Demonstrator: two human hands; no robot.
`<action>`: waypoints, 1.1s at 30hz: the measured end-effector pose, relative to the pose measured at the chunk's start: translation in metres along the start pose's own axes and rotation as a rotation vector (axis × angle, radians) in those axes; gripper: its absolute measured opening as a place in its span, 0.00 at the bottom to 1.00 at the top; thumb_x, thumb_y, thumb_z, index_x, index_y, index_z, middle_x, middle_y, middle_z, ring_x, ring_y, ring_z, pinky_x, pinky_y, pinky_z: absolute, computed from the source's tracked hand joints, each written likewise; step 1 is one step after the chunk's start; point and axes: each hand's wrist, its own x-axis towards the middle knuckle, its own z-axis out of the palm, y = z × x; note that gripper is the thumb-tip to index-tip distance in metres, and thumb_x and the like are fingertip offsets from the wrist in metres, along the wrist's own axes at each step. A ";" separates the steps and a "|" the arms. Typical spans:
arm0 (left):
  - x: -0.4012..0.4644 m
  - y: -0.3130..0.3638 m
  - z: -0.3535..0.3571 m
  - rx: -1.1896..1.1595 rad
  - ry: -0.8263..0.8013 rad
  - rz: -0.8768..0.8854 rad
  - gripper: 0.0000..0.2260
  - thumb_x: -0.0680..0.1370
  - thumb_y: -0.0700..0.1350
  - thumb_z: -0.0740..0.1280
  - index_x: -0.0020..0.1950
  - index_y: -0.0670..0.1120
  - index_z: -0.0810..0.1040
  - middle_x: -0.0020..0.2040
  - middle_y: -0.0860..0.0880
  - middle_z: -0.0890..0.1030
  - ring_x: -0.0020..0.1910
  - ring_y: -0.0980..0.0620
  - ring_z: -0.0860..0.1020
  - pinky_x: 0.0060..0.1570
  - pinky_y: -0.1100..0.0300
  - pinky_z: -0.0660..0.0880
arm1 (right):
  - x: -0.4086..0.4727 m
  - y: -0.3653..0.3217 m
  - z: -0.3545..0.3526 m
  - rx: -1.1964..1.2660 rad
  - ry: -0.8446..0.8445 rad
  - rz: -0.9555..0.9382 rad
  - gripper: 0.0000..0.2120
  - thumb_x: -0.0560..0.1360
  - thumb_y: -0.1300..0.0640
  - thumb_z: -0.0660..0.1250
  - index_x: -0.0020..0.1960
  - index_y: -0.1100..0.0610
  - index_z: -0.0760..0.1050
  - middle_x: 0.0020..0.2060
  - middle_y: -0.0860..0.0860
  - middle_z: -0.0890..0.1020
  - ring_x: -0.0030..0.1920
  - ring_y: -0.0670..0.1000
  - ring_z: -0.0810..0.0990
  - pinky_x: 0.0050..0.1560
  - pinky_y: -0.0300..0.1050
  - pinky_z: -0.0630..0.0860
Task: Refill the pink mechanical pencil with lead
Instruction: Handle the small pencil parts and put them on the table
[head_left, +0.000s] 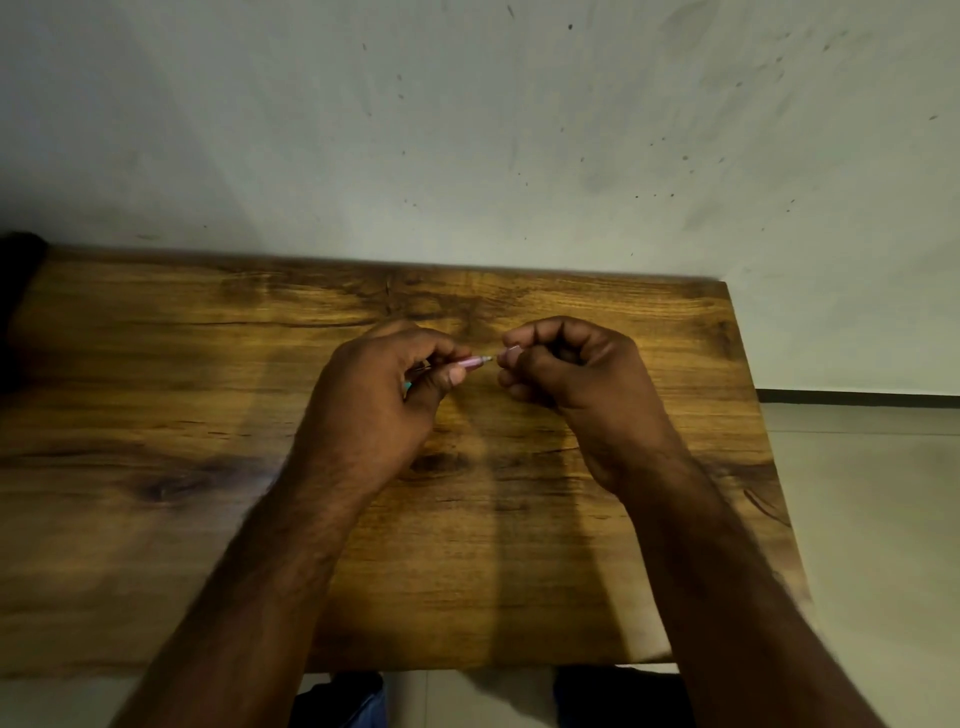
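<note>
My left hand (384, 379) grips the pink mechanical pencil (475, 362) above the middle of the wooden table (156, 519). The pencil lies roughly level, its pale end pointing right, and a teal bit shows below my left fingers. My right hand (561, 364) is curled just to the right of that end and pinches a small pale piece (511, 352) between thumb and forefinger, very close to the pencil's end. I cannot tell whether the piece is a cap or a lead case. No lead is visible.
The table's right edge (763, 467) drops to a pale tiled floor (872, 519). A stained wall (467, 130) rises right behind the table's far edge. My knees (337, 701) show below the near edge. A dark object (15, 312) stands at far left.
</note>
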 end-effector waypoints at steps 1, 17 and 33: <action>0.000 0.000 0.000 0.000 0.001 0.001 0.09 0.78 0.45 0.73 0.56 0.54 0.86 0.49 0.56 0.82 0.50 0.58 0.79 0.50 0.53 0.79 | 0.000 -0.001 0.000 0.010 -0.011 0.008 0.07 0.76 0.68 0.72 0.53 0.66 0.81 0.42 0.63 0.85 0.41 0.52 0.85 0.43 0.42 0.82; -0.001 0.001 0.000 0.004 0.004 0.011 0.09 0.77 0.43 0.73 0.56 0.53 0.86 0.49 0.56 0.82 0.49 0.58 0.79 0.50 0.52 0.80 | -0.002 0.000 0.002 -0.093 -0.065 -0.015 0.06 0.75 0.67 0.74 0.52 0.62 0.83 0.42 0.59 0.87 0.43 0.53 0.87 0.44 0.43 0.82; -0.002 0.010 0.008 -0.040 0.029 0.049 0.12 0.78 0.42 0.73 0.60 0.51 0.85 0.53 0.55 0.83 0.53 0.60 0.80 0.52 0.60 0.79 | -0.004 0.001 0.012 0.086 -0.058 0.008 0.11 0.76 0.66 0.73 0.58 0.62 0.80 0.46 0.64 0.86 0.43 0.54 0.85 0.44 0.43 0.83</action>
